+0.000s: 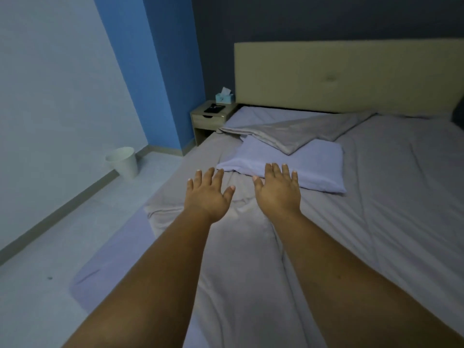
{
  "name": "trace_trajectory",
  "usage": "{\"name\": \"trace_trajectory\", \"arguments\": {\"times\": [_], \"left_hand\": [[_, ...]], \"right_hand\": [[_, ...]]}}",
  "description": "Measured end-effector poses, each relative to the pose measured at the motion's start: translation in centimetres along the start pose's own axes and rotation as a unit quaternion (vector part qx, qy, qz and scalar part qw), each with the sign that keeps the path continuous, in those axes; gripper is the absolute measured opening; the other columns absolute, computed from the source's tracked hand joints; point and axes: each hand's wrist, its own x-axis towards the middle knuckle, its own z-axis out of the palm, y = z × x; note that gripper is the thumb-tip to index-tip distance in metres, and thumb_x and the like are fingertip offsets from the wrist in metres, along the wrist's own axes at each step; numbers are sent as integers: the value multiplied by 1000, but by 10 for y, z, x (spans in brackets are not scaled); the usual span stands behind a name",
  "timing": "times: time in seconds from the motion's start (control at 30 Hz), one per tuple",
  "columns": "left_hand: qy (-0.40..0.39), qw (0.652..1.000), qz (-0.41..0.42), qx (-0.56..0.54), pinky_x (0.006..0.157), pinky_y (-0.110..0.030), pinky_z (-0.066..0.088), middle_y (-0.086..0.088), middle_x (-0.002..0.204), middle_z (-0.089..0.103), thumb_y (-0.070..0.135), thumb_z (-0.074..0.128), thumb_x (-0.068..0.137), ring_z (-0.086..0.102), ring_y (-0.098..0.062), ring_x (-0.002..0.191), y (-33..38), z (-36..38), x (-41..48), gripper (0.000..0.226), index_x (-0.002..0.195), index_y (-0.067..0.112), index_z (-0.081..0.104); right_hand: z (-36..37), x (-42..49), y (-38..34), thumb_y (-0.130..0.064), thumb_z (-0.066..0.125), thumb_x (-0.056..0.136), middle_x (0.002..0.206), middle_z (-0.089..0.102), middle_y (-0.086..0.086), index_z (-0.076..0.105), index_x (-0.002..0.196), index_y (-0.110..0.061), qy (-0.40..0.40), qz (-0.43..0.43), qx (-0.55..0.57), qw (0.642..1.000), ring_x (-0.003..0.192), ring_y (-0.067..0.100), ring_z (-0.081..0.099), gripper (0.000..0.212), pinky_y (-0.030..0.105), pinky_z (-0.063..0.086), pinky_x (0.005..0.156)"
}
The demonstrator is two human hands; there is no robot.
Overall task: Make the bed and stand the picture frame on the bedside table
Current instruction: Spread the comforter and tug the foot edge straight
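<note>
I saw my left hand (pixel 206 194) and right hand (pixel 277 194) held palm down over the grey blanket (pixel 376 184), fingers straight and spread, gripping nothing. The right fingertips reached the pillow (pixel 316 167); whether they touched it I could not tell. The pillow lay left of mid-bed, its long axis roughly parallel to the headboard (pixel 351 76). On the bedside table (pixel 200 119), a dark flat object (pixel 214 108) lay near a tissue box (pixel 224 97) whose print was too small to read.
</note>
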Motion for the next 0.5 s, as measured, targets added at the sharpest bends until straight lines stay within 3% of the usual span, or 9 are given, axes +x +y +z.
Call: {"name": "trace_trajectory", "arguments": {"times": [0.27,0.5], "left_hand": [[-38,995,91,-36,120,-44,-1,2,161,2,54,19,96,-3,-25,149,-17,26,108,61,151,29,7],[-106,985,136,-19,120,-44,1,4,161,1,55,16,95,-3,-26,149,-35,123,188,60,150,32,5]], "right_hand": [[42,68,1,-43,24,99,156,24,5,23,148,-12,12,100,-14,995,146,25,9,58,43,0,119],[143,109,15,-44,14,99,159,11,5,9,150,-14,-49,141,-20,989,147,24,1,59,44,-2,119]]}}
